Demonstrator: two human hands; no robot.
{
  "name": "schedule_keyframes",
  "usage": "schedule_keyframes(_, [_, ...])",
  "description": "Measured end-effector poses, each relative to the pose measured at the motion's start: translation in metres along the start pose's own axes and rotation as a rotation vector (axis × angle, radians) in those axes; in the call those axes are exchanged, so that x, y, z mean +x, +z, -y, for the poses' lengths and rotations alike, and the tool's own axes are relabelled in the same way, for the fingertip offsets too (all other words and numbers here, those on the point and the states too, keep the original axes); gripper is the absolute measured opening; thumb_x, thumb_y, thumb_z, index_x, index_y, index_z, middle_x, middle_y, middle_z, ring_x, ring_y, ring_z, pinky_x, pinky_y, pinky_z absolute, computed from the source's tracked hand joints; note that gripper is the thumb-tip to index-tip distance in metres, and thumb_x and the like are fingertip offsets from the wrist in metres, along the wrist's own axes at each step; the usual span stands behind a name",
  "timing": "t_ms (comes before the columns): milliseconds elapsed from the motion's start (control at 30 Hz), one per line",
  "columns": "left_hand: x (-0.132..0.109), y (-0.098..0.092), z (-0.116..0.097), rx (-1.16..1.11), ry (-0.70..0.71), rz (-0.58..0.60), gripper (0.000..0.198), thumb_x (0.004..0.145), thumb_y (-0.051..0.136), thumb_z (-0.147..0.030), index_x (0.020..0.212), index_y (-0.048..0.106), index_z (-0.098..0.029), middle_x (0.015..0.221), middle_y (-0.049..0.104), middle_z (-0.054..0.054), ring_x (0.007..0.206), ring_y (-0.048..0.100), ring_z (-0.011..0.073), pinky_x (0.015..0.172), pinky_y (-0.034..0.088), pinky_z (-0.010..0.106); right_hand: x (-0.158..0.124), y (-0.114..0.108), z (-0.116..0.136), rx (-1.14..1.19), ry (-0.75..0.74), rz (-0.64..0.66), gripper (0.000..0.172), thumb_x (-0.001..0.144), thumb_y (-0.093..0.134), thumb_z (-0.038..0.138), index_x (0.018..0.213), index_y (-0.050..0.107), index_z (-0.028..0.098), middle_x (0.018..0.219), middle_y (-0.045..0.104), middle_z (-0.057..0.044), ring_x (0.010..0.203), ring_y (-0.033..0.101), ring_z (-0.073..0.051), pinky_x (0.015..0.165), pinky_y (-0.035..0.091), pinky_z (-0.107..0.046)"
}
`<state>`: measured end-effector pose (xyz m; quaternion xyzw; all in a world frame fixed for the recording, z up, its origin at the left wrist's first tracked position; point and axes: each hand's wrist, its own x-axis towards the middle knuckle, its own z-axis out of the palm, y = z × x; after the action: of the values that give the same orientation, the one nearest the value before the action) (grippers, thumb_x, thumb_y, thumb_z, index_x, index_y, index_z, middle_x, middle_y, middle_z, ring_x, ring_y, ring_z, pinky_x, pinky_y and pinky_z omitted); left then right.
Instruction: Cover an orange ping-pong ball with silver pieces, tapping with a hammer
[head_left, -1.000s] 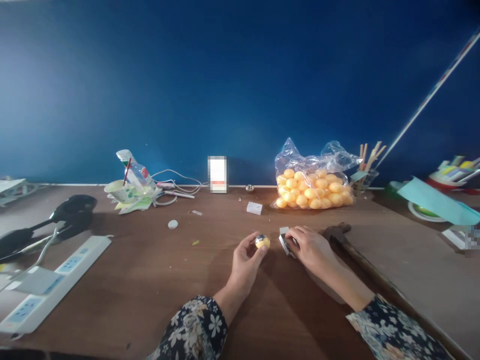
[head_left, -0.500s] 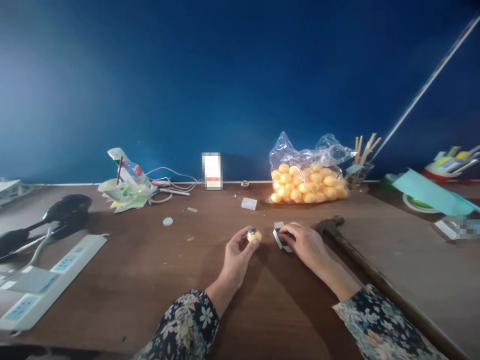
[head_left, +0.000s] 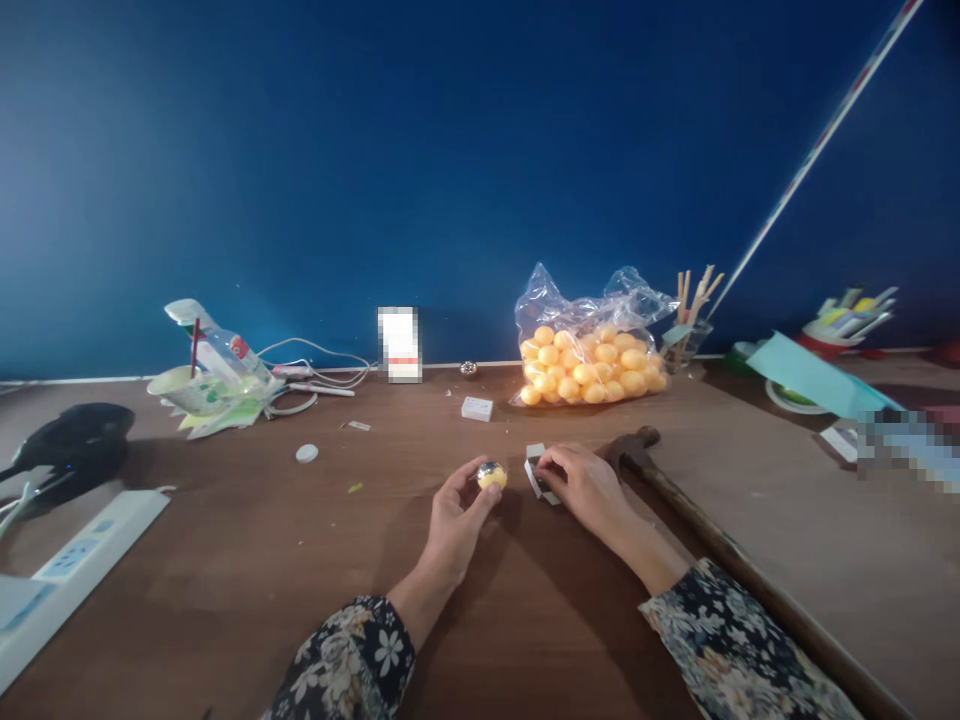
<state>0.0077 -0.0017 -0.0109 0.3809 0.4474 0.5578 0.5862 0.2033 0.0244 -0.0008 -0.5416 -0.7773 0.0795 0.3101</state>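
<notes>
My left hand (head_left: 459,515) grips a small ball (head_left: 492,476) between thumb and fingers, a little above the table. The ball is shiny silver on top and yellow below. To its right, my right hand (head_left: 589,492) has its fingertips pressed together at a small opened white box (head_left: 534,472), reaching into its dark inside. What those fingertips hold, if anything, is hidden. A hammer (head_left: 637,450) lies just beyond and to the right of my right hand, its long wooden handle running towards me past my sleeve.
A clear plastic bag (head_left: 592,365) of yellow balls stands at the back, with a closed small white box (head_left: 477,409) and a shiny metal piece (head_left: 468,369) to its left. At left are a power strip (head_left: 112,545), a plastic bottle (head_left: 238,352), cables and a white disc (head_left: 307,453).
The whole scene has shifted left in view as my head turned slightly right. Both hands keep nearly the same pose, the left still on the ball and the right still at the box.
</notes>
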Motion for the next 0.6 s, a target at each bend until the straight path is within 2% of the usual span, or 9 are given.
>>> schedule_keyframes(200, [-0.002,0.003,-0.002,-0.023,-0.015,-0.027,0.049,0.064,0.079,-0.033,0.109,0.066,-0.017,0.106,0.070,0.009,0.093,0.065,0.0181,0.081,0.053,0.029,-0.002,0.003,-0.005,0.067,0.017,-0.023,0.012,0.083,0.060,0.028,0.073,0.063,0.024,0.079,0.069,-0.003,0.080,0.062,-0.022,0.072,0.045,-0.031])
schedule_keyframes(333, [-0.004,0.004,-0.003,-0.027,-0.011,-0.030,0.051,0.064,0.079,-0.032,0.111,0.065,-0.016,0.108,0.069,0.010,0.095,0.065,0.0189,0.082,0.053,0.030,-0.003,0.005,-0.008,0.145,0.035,-0.118,0.011,0.084,0.057,0.029,0.080,0.065,0.023,0.082,0.070,-0.005,0.078,0.064,-0.022,0.073,0.047,-0.032])
schedule_keyframes(433, [-0.004,0.003,-0.004,-0.026,-0.005,-0.004,0.051,0.067,0.077,-0.031,0.113,0.063,-0.017,0.108,0.069,0.010,0.094,0.065,0.0179,0.083,0.053,0.029,-0.003,0.002,-0.006,0.269,0.100,-0.185,0.015,0.085,0.056,0.033,0.081,0.066,0.022,0.082,0.072,-0.005,0.073,0.065,-0.021,0.069,0.049,-0.032])
schedule_keyframes(600, [-0.003,0.000,-0.003,-0.097,-0.023,0.020,0.050,0.070,0.076,-0.030,0.116,0.061,-0.019,0.111,0.067,0.008,0.096,0.063,0.0163,0.084,0.052,0.028,0.000,-0.011,0.008,0.576,0.262,-0.207,0.023,0.080,0.061,0.040,0.083,0.069,0.019,0.075,0.072,-0.004,0.060,0.062,-0.017,0.059,0.050,-0.029])
